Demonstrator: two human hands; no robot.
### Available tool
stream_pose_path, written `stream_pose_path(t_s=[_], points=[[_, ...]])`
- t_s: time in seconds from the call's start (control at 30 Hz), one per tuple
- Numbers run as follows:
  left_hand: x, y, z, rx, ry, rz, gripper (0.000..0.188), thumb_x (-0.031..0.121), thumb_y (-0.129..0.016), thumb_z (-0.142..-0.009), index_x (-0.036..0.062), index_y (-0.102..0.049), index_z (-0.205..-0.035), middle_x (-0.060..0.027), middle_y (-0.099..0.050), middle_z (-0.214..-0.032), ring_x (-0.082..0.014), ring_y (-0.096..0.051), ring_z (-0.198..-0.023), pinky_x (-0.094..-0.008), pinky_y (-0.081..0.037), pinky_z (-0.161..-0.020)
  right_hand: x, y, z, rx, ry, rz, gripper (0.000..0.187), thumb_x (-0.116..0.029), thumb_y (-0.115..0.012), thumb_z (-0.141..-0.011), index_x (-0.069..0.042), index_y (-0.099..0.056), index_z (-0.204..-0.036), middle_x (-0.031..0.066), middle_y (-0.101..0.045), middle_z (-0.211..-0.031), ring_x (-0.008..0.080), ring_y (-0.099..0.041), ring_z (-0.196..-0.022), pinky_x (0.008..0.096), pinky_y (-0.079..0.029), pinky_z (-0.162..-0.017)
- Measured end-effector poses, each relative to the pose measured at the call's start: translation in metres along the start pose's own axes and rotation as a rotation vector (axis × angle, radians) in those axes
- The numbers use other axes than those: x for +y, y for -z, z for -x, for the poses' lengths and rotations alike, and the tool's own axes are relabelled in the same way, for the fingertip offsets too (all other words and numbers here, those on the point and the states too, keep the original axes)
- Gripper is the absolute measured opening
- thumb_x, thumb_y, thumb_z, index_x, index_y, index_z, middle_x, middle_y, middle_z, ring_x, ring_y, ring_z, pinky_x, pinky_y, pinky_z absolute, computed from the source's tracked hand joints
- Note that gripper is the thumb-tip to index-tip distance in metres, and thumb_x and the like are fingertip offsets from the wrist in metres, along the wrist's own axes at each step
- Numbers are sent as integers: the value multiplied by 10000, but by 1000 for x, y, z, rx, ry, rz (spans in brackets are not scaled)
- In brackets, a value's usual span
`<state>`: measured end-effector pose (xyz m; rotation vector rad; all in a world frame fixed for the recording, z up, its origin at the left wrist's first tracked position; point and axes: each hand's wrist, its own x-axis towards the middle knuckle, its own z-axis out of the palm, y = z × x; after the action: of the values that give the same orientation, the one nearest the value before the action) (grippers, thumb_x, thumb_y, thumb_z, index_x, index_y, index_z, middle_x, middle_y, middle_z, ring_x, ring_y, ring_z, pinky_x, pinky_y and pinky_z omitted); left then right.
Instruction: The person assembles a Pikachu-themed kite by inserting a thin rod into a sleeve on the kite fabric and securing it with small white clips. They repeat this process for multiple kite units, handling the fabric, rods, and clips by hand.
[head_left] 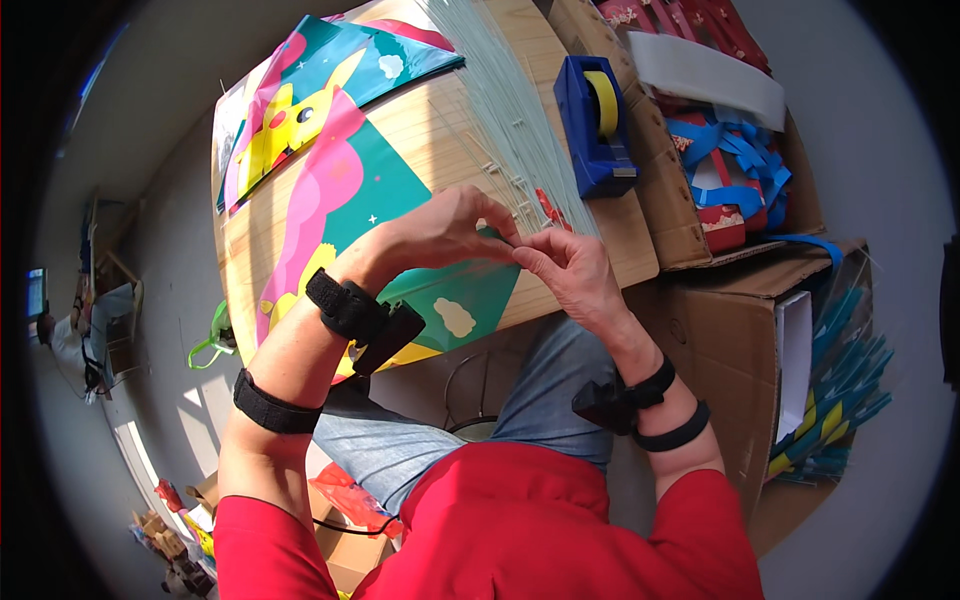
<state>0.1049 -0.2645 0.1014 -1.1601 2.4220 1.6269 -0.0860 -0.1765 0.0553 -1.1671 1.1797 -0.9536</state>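
My left hand (455,228) and my right hand (575,272) meet fingertip to fingertip over the near right part of the wooden table. Both are closed in a pinch; whatever they hold is too small or hidden to make out. Beneath the left hand and wrist lies a thin teal, pink and yellow printed sheet (385,165). Just beyond the fingers are a small red piece (548,205) and a long bundle of thin, pale translucent rods (510,110). A few loose pale bits are scattered beside the rods.
Folded printed sheets (400,55) are stacked at the far left of the table (545,40). A blue tape dispenser (618,165) with yellow tape stands on the right. Beyond it sits a cardboard box (650,160) with blue straps; a lower box (720,330) is beside blue-green bundles (845,375).
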Motion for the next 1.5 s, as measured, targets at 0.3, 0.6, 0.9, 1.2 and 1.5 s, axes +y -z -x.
stream_pose_path(t_s=[0.3,0.6,0.9,1.2,1.5], points=[[-9,-31,3,260,-53,-372,183,309,-716,-802,131,-712,-843,-24,-666,-790,-231,-587,-1000,-598,-183,-1084,20,-8,-10,127,-17,230,121,-100,-697,-853,20,-690,-851,63,-697,-714,88,-646,-675,242,-494,-627],[-16,-50,17,516,-18,-250,329,283,-760,-755,117,-641,-1013,-5,-662,-831,-225,-593,-1012,-541,-246,-1058,29,-12,-3,-11,-34,-33,182,-98,-672,-896,9,-658,-1042,47,-687,-899,86,-620,-835,232,-493,-758],[32,-2,94,449,-220,-307,91,217,-679,-845,174,-690,-924,28,-678,-927,-192,-566,-1038,-518,-186,-1045,47,-56,41,-507,-112,-244,325,-71,-691,-879,-3,-611,-1186,42,-674,-1008,106,-620,-932,260,-503,-827],[47,58,162,740,-103,-577,335,296,-685,-881,210,-600,-1193,-42,-637,-1178,-244,-542,-1124,-504,-303,-987,31,-101,46,-192,52,-80,182,-154,-642,-931,23,-678,-954,-22,-644,-765,33,-555,-662,212,-460,-599],[-97,-36,245,1182,261,-312,700,307,-690,-848,110,-370,-1439,-181,-414,-1443,-339,-380,-1347,-412,-302,-1133,70,-60,65,154,-312,-27,191,-240,-681,-902,-90,-631,-796,-74,-554,-679,13,-430,-539,189,-310,-470]])
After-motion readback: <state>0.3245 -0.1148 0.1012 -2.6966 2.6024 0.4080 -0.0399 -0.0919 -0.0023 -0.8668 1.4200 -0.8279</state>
